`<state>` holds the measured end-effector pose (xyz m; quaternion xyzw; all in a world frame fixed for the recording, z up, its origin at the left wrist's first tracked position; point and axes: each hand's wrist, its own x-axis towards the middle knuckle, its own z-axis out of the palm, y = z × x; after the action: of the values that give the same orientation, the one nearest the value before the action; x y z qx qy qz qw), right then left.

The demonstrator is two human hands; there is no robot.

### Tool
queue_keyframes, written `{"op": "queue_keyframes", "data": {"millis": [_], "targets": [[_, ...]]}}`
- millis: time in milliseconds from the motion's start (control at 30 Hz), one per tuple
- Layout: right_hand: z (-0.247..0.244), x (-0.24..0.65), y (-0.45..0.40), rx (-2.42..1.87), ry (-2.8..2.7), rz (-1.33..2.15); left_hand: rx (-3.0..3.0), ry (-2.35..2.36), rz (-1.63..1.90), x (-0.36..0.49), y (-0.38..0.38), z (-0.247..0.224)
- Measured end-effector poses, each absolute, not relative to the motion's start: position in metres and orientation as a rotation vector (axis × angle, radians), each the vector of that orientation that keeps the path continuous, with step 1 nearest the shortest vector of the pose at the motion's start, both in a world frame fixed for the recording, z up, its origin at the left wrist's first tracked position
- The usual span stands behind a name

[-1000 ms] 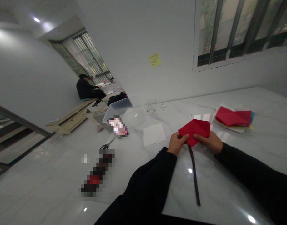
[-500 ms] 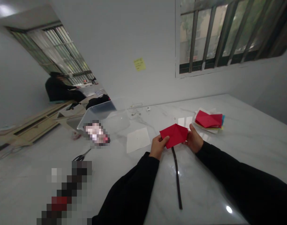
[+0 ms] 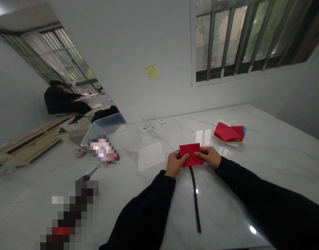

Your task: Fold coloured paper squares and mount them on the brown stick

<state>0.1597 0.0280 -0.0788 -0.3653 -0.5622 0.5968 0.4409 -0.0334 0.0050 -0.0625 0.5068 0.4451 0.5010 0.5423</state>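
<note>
Head view: left hand (image 3: 176,164) and right hand (image 3: 207,156) both pinch a folded red paper square (image 3: 191,154) held between them; likely light, soft, easily creased, best gripped along its folded edges; dark strip (image 3: 194,198) lies just below the hands

The red paper (image 3: 190,153) was folded into a small, flat shape. The left hand (image 3: 176,164) and right hand (image 3: 208,156) held it between them.

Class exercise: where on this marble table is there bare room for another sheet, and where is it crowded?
Bare white marble lies between the stack of coloured paper and the square white sheet, and right of the stack above the black right sleeve. Crowded: the left hand and right hand holding folded red paper above a long dark strip.
</note>
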Motion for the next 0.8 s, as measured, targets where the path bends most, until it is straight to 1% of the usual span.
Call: {"op": "queue_keyframes", "data": {"millis": [233, 433, 600, 800], "targets": [[-0.0769, 0.1589, 0.0266, -0.949, -1.439, 1.427, 1.175, 1.035, 1.14, -0.0316, 0.0042, -0.0627], [-0.0743, 0.1591, 0.0252, -0.958, -1.507, 1.392, 1.229, 1.125, 1.106, -0.0332, 0.0051, -0.0659], [-0.0741, 0.1595, 0.0232, -1.032, -1.722, 1.329, 1.092, 1.139, 1.235, -0.0363, 0.0094, -0.066], [-0.0781, 0.1598, 0.0234, -1.027, -1.775, 1.284, 0.997, 1.066, 1.286, -0.0359, 0.0104, -0.0648]]}}
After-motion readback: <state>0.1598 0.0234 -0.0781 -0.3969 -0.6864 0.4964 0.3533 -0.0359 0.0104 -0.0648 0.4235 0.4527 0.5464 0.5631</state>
